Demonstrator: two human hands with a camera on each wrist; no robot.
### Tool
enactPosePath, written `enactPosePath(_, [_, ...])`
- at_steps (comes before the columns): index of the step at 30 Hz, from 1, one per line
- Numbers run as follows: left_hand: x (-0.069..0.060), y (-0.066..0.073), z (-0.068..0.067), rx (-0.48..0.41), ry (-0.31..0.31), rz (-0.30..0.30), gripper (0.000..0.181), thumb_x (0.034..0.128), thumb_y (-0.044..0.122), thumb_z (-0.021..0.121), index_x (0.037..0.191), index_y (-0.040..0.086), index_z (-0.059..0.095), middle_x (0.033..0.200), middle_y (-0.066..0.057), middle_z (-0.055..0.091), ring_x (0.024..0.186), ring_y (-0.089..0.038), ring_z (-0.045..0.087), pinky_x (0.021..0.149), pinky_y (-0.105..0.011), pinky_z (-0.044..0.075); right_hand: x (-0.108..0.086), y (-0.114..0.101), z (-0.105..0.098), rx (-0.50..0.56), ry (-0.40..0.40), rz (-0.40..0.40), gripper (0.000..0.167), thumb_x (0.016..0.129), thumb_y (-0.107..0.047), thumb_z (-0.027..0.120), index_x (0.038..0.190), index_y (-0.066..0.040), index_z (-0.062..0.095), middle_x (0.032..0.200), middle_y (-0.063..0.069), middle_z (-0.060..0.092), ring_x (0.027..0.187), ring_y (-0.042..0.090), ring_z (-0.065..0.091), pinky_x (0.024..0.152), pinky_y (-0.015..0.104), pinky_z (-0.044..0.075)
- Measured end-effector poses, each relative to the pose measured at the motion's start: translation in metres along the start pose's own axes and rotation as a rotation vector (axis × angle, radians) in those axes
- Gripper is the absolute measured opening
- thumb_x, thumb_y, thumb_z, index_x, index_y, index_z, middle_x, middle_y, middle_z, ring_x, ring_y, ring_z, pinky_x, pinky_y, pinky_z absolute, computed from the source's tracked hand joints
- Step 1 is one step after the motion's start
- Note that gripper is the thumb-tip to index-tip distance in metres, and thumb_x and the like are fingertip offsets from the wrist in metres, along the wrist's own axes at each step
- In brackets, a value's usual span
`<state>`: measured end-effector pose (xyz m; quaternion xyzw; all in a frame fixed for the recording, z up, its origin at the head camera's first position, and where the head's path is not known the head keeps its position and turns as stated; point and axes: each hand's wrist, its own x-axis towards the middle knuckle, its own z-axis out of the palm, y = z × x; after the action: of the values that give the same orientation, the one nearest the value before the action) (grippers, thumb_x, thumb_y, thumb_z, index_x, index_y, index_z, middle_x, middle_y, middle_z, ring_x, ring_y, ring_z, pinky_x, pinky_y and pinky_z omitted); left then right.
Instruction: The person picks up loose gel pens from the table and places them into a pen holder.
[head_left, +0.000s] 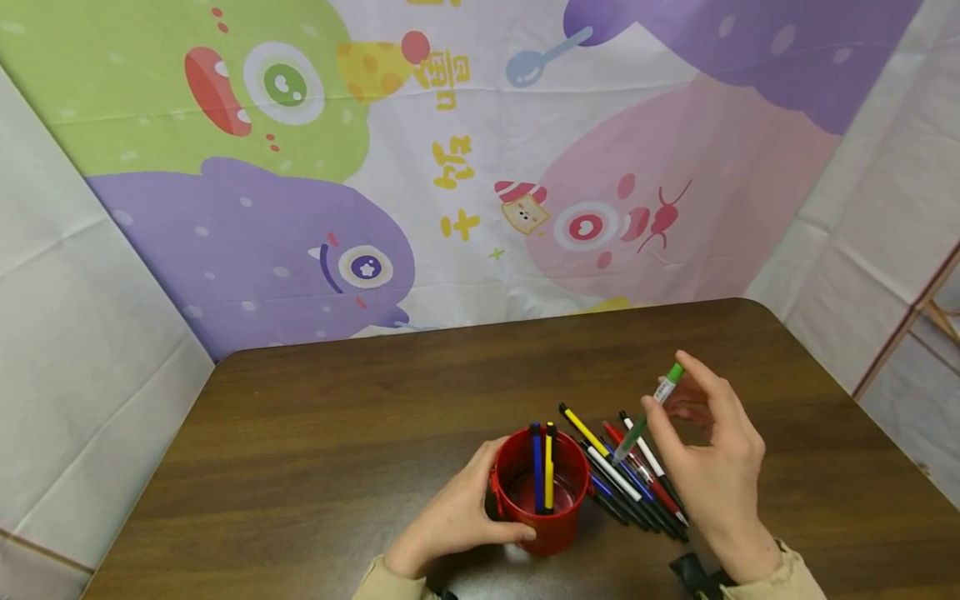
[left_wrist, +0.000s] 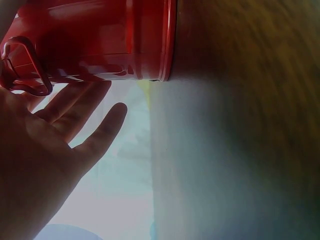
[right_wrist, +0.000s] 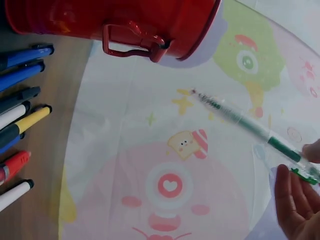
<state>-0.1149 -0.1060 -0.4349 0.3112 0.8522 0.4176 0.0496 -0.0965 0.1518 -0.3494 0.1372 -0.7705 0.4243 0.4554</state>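
A red metal bucket (head_left: pixel 543 533) stands on the table with a blue pen (head_left: pixel 537 467) and a yellow pen (head_left: pixel 550 471) upright inside. My left hand (head_left: pixel 468 512) holds its left side, thumb across the front; in the left wrist view the fingers (left_wrist: pixel 95 132) reach along the bucket wall (left_wrist: pixel 90 40). Between thumb and fingertips, my right hand (head_left: pixel 712 450) pinches a clear pen with green ink (head_left: pixel 651 412) near its green end. Its tip slants down to the left, above the loose pens. In the right wrist view, the green pen (right_wrist: pixel 250 127) points towards the bucket (right_wrist: pixel 110 20).
Several loose pens lie in a heap to the right of the bucket, among them a yellow one (head_left: pixel 581 422), a red one (head_left: pixel 660 483) and a white one (head_left: pixel 611 471). The brown table (head_left: pixel 315 433) meets a cartoon-printed cloth (head_left: pixel 465 275) at the back.
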Motion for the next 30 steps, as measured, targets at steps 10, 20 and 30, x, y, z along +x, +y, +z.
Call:
enactPosePath(10, [0.001,0.000,0.000,-0.004,0.001,0.005,0.092,0.0661,0.052,0.074,0.140,0.027,0.025,0.132,0.004,0.039,0.115,-0.011,0.046,0.094,-0.033,0.043,-0.005,-0.006,0.008,0.148,0.074,-0.062,0.049,0.076,-0.007,0.072,0.118,0.010,0.051,0.088,0.021,0.062,0.081,-0.001,0.059,0.073,0.010,0.047])
enactPosePath(20, [0.000,0.001,0.000,-0.009,-0.002,0.005,0.093,0.0668,0.051,0.074,0.140,0.025,0.024,0.133,0.002,0.039,0.116,-0.012,0.045,0.095,-0.034,0.043,-0.019,-0.009,0.023,0.120,-0.091,-0.074,0.052,0.069,0.001,0.075,0.118,0.002,0.056,0.093,0.012,0.067,0.077,0.000,0.061,0.074,0.011,0.048])
enactPosePath(30, [-0.001,0.000,0.000,-0.011,-0.007,0.019,0.092,0.0683,0.050,0.073,0.141,0.028,0.021,0.134,0.001,0.038,0.117,-0.015,0.046,0.095,-0.035,0.043,-0.033,-0.004,0.039,0.068,-0.288,-0.002,0.053,0.068,0.002,0.076,0.116,-0.012,0.059,0.092,-0.002,0.058,0.074,0.006,0.061,0.066,0.013,0.049])
